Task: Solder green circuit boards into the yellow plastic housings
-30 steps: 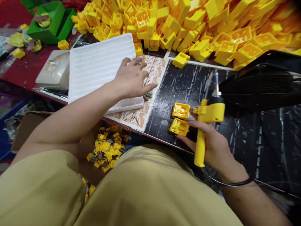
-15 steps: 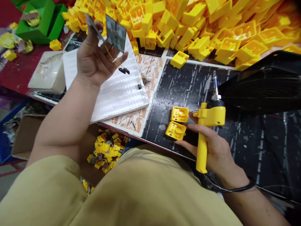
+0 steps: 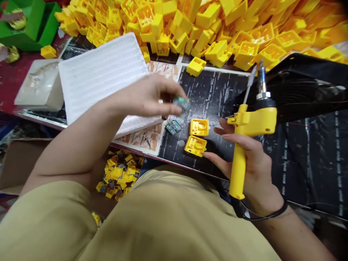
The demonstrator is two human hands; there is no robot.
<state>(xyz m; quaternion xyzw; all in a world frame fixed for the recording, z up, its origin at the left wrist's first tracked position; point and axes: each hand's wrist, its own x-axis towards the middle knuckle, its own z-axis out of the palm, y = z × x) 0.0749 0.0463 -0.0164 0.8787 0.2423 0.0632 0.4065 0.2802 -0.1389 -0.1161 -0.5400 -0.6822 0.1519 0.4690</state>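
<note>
Left grip — circuit board, right — soldering iron

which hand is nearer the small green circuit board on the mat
Left: the left hand is just above the green circuit board, pinching another board; the right hand, gripping a yellow soldering iron, is farther right.

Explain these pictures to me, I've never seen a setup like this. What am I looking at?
This view comes from a camera worn on a person's head, looking down at their own bare hands; no machine is involved. The left hand pinches a small circuit board, and the right hand grips a yellow-handled soldering iron. On the black mat lie two open yellow plastic housings and a green circuit board. Farther off are a white foam tray and a large heap of yellow housings.
</note>
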